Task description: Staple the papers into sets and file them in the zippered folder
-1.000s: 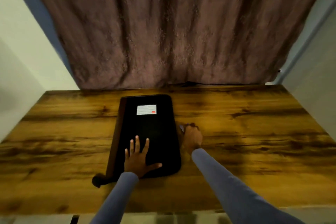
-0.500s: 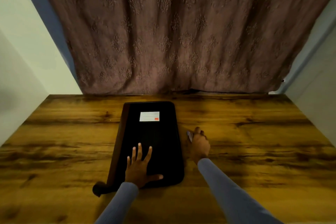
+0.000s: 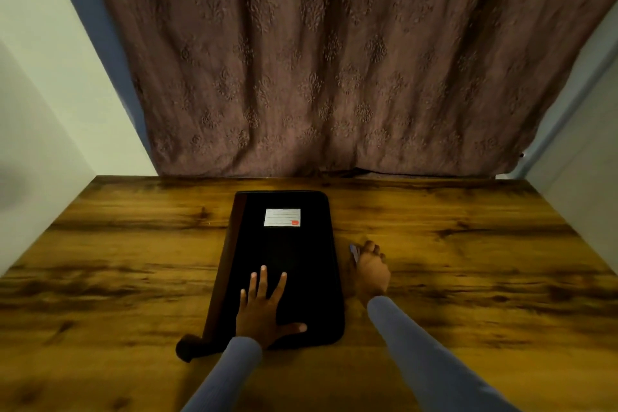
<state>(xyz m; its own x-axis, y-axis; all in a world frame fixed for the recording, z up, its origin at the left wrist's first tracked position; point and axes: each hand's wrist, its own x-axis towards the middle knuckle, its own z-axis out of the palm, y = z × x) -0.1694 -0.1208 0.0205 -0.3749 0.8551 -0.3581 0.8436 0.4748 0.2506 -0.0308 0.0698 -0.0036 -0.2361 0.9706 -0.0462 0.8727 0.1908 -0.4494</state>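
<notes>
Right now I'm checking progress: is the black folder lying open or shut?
Shut. The black folder lies flat on the table, cover and label up, no papers showing. The left hand presses it.

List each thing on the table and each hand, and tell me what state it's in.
Zippered folder: closed, lying flat.
Left hand: flat, fingers spread on the folder.
Right hand: curled round a small object, too blurred to identify.
Curtain: drawn behind the table.

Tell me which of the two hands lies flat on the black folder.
The left hand, fingers spread flat on the black zippered folder. The right hand is beside it on the wooden table, curled round a small object.
</notes>
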